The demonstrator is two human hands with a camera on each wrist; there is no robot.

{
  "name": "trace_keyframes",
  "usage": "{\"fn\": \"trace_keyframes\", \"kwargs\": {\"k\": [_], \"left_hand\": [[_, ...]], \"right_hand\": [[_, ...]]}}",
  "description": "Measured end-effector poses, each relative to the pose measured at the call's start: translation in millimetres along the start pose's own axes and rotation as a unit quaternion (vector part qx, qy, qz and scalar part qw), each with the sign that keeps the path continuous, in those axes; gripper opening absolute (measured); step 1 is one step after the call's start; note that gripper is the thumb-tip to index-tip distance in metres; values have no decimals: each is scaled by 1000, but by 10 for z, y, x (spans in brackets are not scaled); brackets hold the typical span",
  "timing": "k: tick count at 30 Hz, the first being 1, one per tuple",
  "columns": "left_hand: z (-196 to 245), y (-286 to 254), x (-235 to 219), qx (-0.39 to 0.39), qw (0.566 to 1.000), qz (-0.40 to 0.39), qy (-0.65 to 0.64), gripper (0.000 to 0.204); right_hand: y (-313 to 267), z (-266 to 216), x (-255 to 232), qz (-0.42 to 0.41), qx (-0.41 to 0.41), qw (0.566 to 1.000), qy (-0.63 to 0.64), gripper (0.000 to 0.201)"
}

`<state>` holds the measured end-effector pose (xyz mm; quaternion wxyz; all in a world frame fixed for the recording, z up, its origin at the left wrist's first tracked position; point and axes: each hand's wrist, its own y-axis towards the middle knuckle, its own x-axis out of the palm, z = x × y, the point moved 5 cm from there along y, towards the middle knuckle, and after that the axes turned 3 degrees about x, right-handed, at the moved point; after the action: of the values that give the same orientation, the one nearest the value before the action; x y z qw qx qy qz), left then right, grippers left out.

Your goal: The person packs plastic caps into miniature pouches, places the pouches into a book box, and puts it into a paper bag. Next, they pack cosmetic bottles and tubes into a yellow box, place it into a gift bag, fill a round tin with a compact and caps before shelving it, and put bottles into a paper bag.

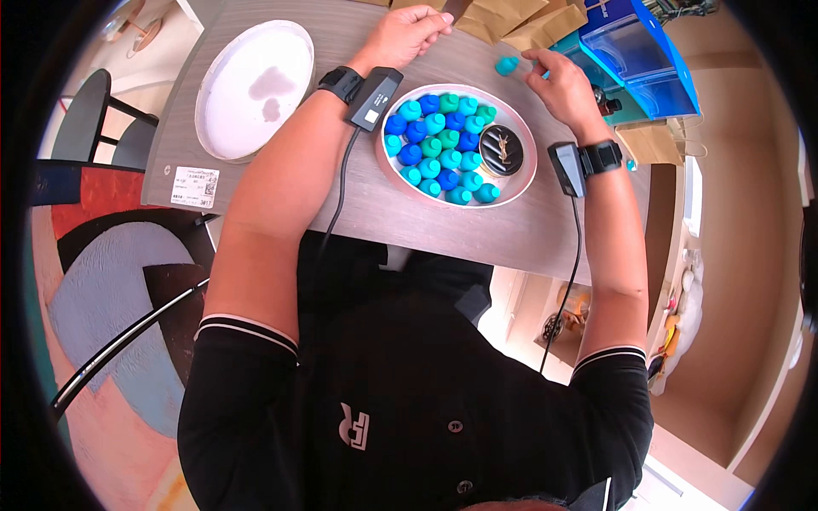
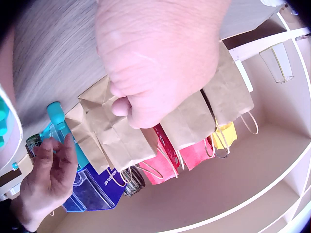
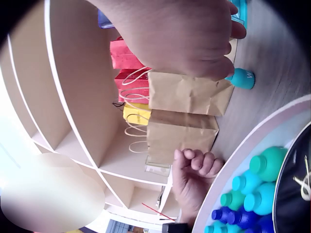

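Observation:
My left hand (image 1: 411, 38) is over the far side of the table by the brown paper bags (image 2: 187, 124). Its fingers are folded in, and nothing shows in its grasp. My right hand (image 1: 558, 89) reaches to the far right of the table, thumb and forefinger bent and apart. Right at their tips is a small teal bottle (image 1: 507, 66) with a narrower cap, white lettering on its side in the right wrist view. Nearer me, between my forearms, an oval white tray (image 1: 527, 179) holds several blue, teal and green bottles (image 1: 430, 147) and a round black compact (image 1: 503, 151).
At the left sits another oval white tray (image 1: 234, 102) with grey patches inside. A blue box (image 1: 635, 60) stands beyond my right hand. Red bags (image 2: 163, 167) are behind the paper ones. A printed label (image 1: 194, 186) marks the table's near left corner; a chair (image 1: 89, 106) is beyond it.

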<state>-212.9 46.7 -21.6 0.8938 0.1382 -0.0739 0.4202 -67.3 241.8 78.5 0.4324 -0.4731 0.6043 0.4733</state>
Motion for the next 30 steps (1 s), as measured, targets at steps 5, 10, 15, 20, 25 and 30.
{"fn": "trace_keyframes", "kwargs": {"k": [5,10,15,20,25,30], "left_hand": [[1,10,-1,8,1000,-7,3,28],[-10,21,5,35,999,-19,14,30],[-68,36,-20,16,1000,-15,0,29],[-75,66,-10,33,999,-30,3,27],[-55,56,-23,37,999,-27,7,26],[-7,24,-26,34,999,-16,20,27]], "right_hand": [[200,62,235,-34,14,999,32,31],[52,-50,97,19,1,1000,10,26],[-566,-516,-533,16,31,987,160,20],[-1112,-806,-597,-92,-2,987,134,20],[-1235,-930,-391,-115,-47,990,66,13],[-1241,-1005,-319,-114,-65,991,20,9]]}}
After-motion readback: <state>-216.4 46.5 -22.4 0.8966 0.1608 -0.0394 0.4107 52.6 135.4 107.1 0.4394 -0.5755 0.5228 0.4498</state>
